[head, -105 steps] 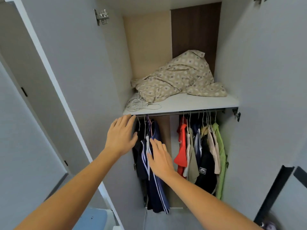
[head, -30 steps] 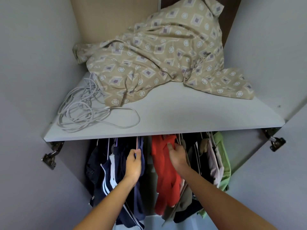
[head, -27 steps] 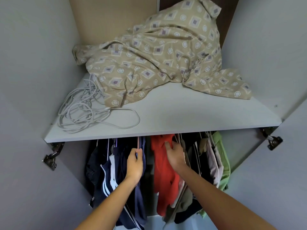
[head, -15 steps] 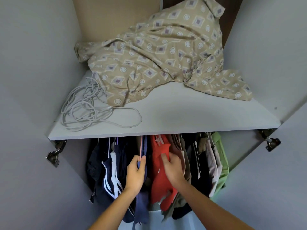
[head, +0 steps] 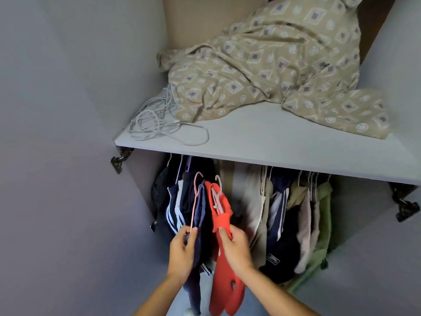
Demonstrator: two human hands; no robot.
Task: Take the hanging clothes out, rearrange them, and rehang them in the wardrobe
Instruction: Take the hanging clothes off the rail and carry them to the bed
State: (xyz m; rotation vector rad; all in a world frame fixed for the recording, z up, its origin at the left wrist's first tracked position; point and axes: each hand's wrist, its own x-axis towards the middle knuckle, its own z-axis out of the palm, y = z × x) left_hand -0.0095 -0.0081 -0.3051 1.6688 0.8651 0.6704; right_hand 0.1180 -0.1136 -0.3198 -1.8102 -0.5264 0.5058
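Below the wardrobe shelf (head: 284, 142) our left hand (head: 182, 252) pinches the navy garment (head: 198, 213) with its pink hanger, our right hand (head: 234, 247) grips the limp, light red garment (head: 224, 270), best lifted by hangers.

A red garment (head: 224, 265), a navy garment (head: 198, 224) on a pink hanger (head: 196, 201) and a beige diamond-patterned sheet (head: 280, 65) above a pale-green top (head: 319, 236) were pictured.

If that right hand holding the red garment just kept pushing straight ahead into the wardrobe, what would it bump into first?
Most likely the beige garment hanging just beyond it. The right hand, gripping the red garment, points up and into the wardrobe, where a narrow gap opens before that garment. Depth is hard to judge from this one view.
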